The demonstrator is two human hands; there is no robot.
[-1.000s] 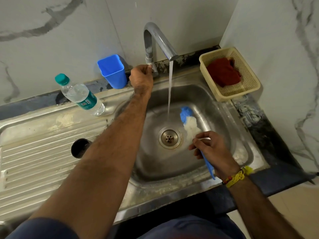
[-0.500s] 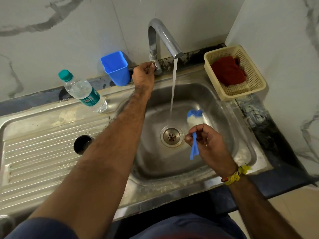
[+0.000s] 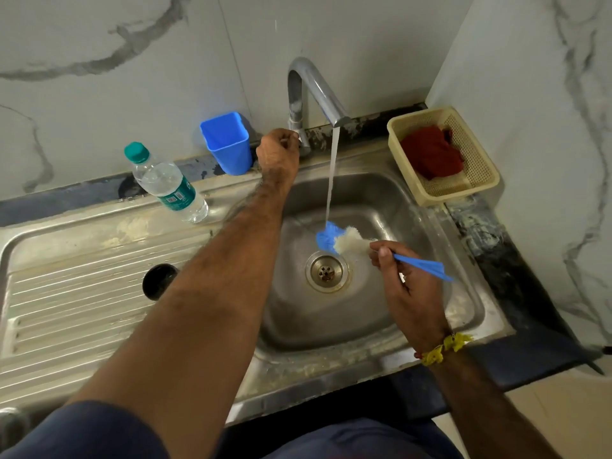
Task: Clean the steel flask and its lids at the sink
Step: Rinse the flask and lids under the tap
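The left hand has its fingers curled round the tap handle. The right hand's fingers pinch a blue brush, its head just past them under the water.

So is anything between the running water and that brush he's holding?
Nothing visible. The stream falls from the tap straight onto the bottle brush head, held by the right hand above the drain.
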